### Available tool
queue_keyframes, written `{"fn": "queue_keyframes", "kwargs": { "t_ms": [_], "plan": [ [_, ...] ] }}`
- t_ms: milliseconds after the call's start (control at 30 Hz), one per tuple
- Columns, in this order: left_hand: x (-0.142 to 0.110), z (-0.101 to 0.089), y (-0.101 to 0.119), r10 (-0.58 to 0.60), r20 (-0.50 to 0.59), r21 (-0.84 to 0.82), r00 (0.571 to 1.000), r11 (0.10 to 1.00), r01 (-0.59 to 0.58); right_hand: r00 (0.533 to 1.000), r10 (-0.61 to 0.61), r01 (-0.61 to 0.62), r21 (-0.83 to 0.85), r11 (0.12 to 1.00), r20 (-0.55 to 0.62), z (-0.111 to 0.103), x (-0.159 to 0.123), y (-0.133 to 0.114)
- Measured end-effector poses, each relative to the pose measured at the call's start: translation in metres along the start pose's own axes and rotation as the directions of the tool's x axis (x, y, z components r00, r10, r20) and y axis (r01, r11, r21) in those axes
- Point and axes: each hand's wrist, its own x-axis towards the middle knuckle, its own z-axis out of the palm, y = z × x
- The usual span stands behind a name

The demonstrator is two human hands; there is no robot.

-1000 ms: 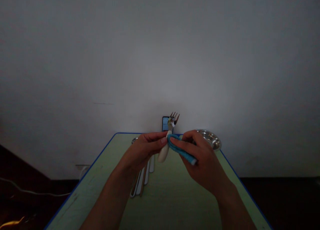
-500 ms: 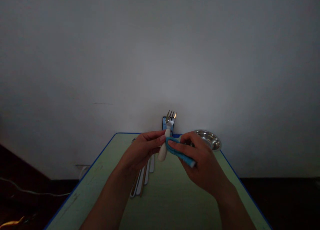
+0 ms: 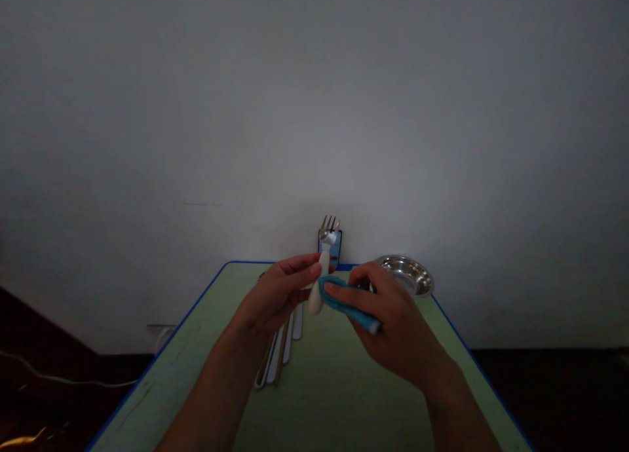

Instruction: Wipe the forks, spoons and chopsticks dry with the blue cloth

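My left hand (image 3: 280, 291) is shut on the cream handle of a fork (image 3: 323, 262), which stands nearly upright with its steel tines up. My right hand (image 3: 390, 324) pinches a folded blue cloth (image 3: 346, 303) and presses it against the lower handle, hiding part of it. Below my left hand, several long utensils with pale and brown handles (image 3: 278, 354) lie side by side on the green table (image 3: 334, 406), partly hidden by that hand.
A shallow steel bowl (image 3: 407, 274) sits at the far right edge of the table. A phone (image 3: 335, 249) stands at the far edge behind the fork. A white wall rises behind, and a cable (image 3: 63, 380) lies on the dark floor at left.
The fork's head has swung left, from a rightward lean to nearly upright. The blue cloth has shifted left and slightly down with my right hand.
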Motion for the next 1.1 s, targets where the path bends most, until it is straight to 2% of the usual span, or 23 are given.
{"fn": "queue_keyframes", "kwargs": {
  "t_ms": [833,1100],
  "plan": [
    [0.0035,0.0013,0.0031,0.008,0.024,-0.041,1.0,0.999,-0.007,0.997,0.006,-0.008,0.015,1.0,0.079,-0.0011,-0.0009,-0.001],
    [0.0053,0.0011,0.0046,0.009,-0.033,-0.056,0.999,0.998,-0.011,0.994,-0.005,0.004,0.007,1.0,0.108,-0.0029,0.0007,-0.0021]
  ]
}}
